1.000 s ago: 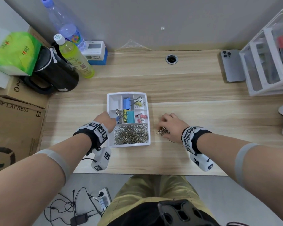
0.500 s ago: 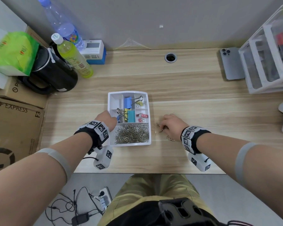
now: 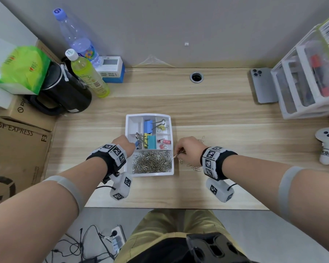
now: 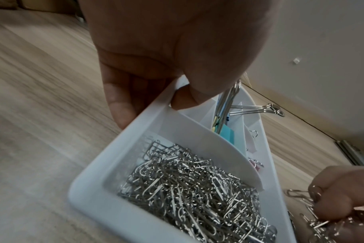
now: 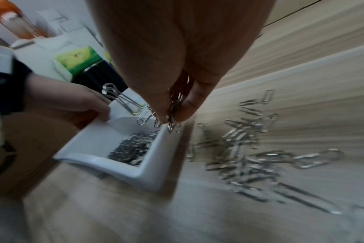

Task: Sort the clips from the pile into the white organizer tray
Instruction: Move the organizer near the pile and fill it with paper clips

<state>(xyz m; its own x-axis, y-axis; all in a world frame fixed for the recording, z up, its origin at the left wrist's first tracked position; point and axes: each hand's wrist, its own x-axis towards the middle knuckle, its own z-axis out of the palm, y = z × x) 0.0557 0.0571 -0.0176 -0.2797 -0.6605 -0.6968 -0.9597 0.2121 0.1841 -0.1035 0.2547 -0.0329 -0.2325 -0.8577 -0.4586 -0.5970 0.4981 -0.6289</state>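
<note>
The white tray [image 3: 129,128] on the worktop [image 3: 216,114] was gripped at its side wall by the left hand [image 4: 156,49]. Its near compartment held paper clips [image 3: 152,161]; binder clips [image 3: 148,126] filled others. A bunch of clips [image 5: 172,111] was pinched in the right hand [image 3: 190,147] fingers beside the tray's edge.

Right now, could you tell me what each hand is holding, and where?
Right hand pinches paper clips at their upper ends; left hand grips the white tray's left rim.

Loose clips [image 3: 195,168] lie right of tray [image 3: 149,174]
</note>
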